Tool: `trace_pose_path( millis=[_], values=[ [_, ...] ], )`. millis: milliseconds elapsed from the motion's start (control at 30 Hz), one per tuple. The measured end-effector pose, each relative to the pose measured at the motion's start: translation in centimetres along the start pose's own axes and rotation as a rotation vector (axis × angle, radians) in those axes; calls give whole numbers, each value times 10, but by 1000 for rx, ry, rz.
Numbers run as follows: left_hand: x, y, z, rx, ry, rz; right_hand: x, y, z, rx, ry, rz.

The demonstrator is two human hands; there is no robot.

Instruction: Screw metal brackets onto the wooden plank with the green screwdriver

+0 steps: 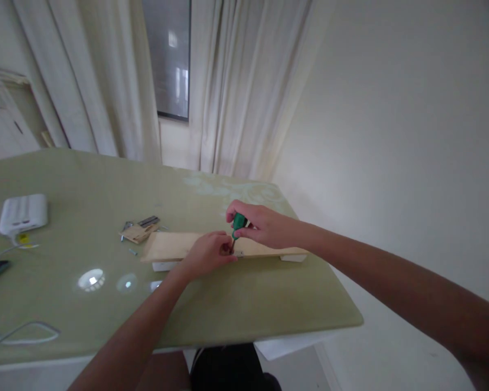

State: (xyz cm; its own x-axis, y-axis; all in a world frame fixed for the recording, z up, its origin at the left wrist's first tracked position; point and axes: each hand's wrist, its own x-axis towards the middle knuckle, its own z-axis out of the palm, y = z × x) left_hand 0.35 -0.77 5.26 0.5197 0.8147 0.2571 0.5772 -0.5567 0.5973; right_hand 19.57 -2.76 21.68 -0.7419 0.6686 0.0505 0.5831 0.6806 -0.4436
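My right hand (pixel 255 221) is closed around the green handle of a screwdriver (pixel 239 221), held upright with its shaft pointing down. The tip meets a small metal piece (pixel 238 253) at the near edge of a pale wooden board (pixel 169 245). My left hand (pixel 209 251) rests on the board, fingers pinched close around the lower end of the shaft; what they hold there is too small to make out. White blocks (pixel 293 258) lie under the board near both ends, raising it off the table.
Left of the board lie a small wood piece with metal hardware (pixel 140 231) and a loose screw (pixel 133 252). A white box-shaped device (pixel 23 213) with a cable (pixel 20 336) is on the table (pixel 85 190) at far left. A wall (pixel 391 136) and curtains (pixel 244 81) border the table.
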Motion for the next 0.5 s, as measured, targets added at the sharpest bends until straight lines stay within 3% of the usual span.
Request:
trace_pose_path(
  millis=[367, 500],
  values=[
    [3, -2, 0, 37, 0, -4, -1, 6, 12, -70, 141, 47],
    [-19, 7, -7, 79, 26, 37, -19, 19, 20, 51, 325, 58]
  ],
)
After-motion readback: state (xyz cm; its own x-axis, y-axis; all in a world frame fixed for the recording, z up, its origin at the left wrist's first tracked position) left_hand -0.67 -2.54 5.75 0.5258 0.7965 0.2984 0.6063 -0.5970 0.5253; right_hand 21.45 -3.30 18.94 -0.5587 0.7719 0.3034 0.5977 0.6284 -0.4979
